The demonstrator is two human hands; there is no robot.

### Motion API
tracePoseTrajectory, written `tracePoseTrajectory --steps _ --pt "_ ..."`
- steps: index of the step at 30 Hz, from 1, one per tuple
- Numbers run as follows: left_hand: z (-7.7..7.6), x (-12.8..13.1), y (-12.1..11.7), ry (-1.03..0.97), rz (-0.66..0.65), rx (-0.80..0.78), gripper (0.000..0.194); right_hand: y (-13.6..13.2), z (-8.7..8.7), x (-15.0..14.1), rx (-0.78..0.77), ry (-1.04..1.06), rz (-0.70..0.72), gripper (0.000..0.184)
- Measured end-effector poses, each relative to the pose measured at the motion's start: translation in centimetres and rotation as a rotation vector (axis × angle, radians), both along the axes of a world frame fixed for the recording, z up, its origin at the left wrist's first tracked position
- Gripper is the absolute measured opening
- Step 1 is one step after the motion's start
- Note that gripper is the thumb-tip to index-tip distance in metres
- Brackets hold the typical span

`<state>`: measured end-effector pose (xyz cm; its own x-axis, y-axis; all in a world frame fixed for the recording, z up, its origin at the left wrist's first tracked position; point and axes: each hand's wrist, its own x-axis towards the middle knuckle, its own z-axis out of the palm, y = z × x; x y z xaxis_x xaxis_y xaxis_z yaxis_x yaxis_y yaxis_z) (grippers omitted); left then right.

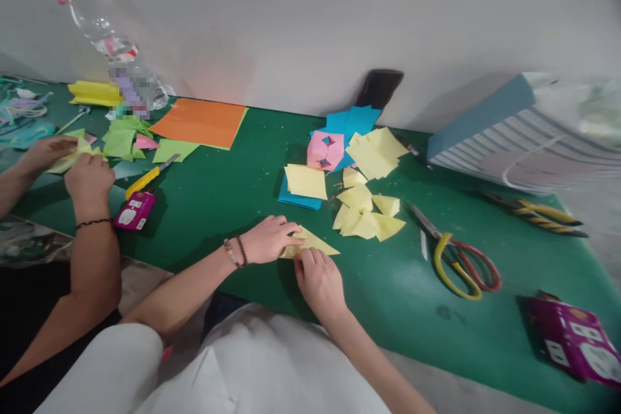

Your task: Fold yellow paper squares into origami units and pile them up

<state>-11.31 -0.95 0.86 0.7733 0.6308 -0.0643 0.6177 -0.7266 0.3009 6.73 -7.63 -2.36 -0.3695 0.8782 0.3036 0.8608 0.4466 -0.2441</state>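
Observation:
A folded piece of pale yellow paper (317,243) lies near the front edge of the green table, one pointed corner to the right. My left hand (269,239) grips its left part, fingers laid over the fold. Bent fingers of my right hand (321,279) pinch its lower edge; the fingertips are partly hidden. Just beyond lies a stack of yellow square sheets (306,181) on blue paper (298,199). To the right is a heap of folded yellow pieces (366,210). A pink folded paper shape (325,150) sits behind, beside more yellow sheets (378,152).
Scissors (456,262) and pliers (538,210) lie right, near a purple box (577,339) and striped bag (524,136). At left, a co-worker's hands (90,174) hold yellow-green paper near a yellow cutter (150,178), orange paper (201,123) and a plastic bottle (104,35).

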Motion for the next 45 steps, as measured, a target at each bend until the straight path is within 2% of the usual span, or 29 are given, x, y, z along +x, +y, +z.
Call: tracePoseTrajectory --steps 5,16,18,22,27,29,32,35,39,41,45 --pt "-0.3 -0.2 0.4 -0.014 -0.011 -0.042 0.04 -0.3 -0.2 -1.7 0.013 0.006 0.022 0.022" --pt "-0.6 -0.2 0.5 0.028 -0.033 -0.004 0.04 -1.1 -0.3 -3.7 -0.006 0.094 0.092 0.025" --pt "-0.5 -0.2 0.4 0.034 -0.026 -0.004 0.04 -1.0 -0.1 -3.3 -0.02 0.125 0.104 0.024" --pt "-0.1 0.0 0.3 0.045 -0.019 -0.016 0.039 -0.3 0.1 -1.9 -0.038 0.162 0.038 0.023" --pt "0.2 0.2 -0.3 0.016 -0.007 0.021 0.031 0.1 0.9 -1.0 -0.068 0.216 0.123 0.021" --pt "0.2 0.2 -0.7 -0.051 0.019 0.026 0.027 0.4 1.3 0.4 -0.053 0.254 0.085 0.014" --pt "0.1 0.0 -1.3 -0.183 0.037 -0.01 0.027 1.0 1.5 3.3 0.01 0.282 -0.048 0.029" --pt "-0.2 0.1 -1.9 -0.296 0.084 -0.052 0.028 1.0 1.0 5.3 0.005 0.246 -0.05 0.036" --pt "0.0 0.5 -2.6 -0.43 0.135 -0.075 0.053 0.2 0.3 5.2 -0.025 0.26 -0.016 0.025" --pt "0.2 0.5 -2.8 -0.466 0.147 -0.059 0.058 -0.1 0.3 4.7 -0.022 0.272 -0.008 0.02" --pt "0.0 0.2 -2.9 -0.549 0.138 -0.006 0.035 -0.3 0.7 4.6 -0.023 0.283 0.072 0.01"
